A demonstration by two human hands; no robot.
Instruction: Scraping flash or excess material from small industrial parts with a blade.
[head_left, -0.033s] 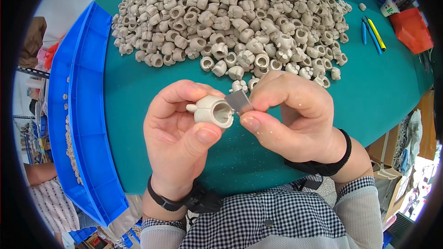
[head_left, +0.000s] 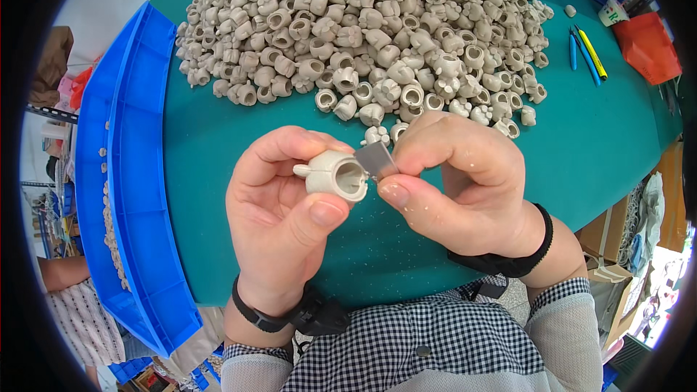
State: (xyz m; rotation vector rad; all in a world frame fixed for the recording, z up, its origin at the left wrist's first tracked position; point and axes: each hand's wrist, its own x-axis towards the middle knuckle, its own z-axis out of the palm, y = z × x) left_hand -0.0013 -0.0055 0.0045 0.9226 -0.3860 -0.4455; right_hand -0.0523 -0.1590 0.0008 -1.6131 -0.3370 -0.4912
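Between the thumb and fingers of my left hand (head_left: 279, 221) is a small hollow clay pot (head_left: 327, 176), greyish beige, with a little knob on its left side. Its round opening is tilted toward the right. My right hand (head_left: 465, 185) pinches a thin flat grey metal blade (head_left: 376, 160), whose lower left corner is at the rim of the opening; whether it touches cannot be made out. Pale crumbs cling to my right thumb and lie near the blade. Beyond both hands rises a large heap of similar clay pieces (head_left: 377, 36).
A long blue bin (head_left: 149, 196) with small pieces in it stands left of the green table (head_left: 210, 196). At the far right are blue and yellow pen-like tools (head_left: 592, 52), a red pouch (head_left: 648, 47) and a cup (head_left: 613, 11). Another person's arm (head_left: 64, 274) shows at far left.
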